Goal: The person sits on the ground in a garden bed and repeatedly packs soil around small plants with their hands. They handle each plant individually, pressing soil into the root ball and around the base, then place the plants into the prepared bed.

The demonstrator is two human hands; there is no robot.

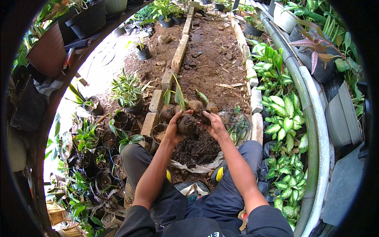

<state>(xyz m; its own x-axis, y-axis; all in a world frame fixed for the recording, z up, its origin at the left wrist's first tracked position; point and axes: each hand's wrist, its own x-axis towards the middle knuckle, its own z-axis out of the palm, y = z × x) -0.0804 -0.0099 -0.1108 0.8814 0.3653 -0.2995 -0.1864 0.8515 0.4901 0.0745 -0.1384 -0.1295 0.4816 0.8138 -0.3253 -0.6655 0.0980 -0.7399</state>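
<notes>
My left hand (pixel 174 128) is closed around a small round pot-shaped clump of dark soil (pixel 186 125). A pointed green leaf (pixel 179 96) stands just above it; I cannot tell whether it grows from this clump or from one behind. Close by on the right, my right hand (pixel 214 125) has its fingers bent and apart, soil on the fingertips. Below both hands lies a heap of loose dark soil (pixel 196 151) in a pale sack (pixel 205 168). Just beyond my hands sit several round brown balls or small pots (pixel 195 105), some with a leaf.
Brick edging (pixel 157 101) borders the brown soil bed (pixel 213 59) on the left, and more bricks (pixel 256 125) on the right. Potted plants (pixel 128 93) crowd the left side. White-and-green leafy plants (pixel 282 122) line the right, beside a bamboo pole (pixel 309 130).
</notes>
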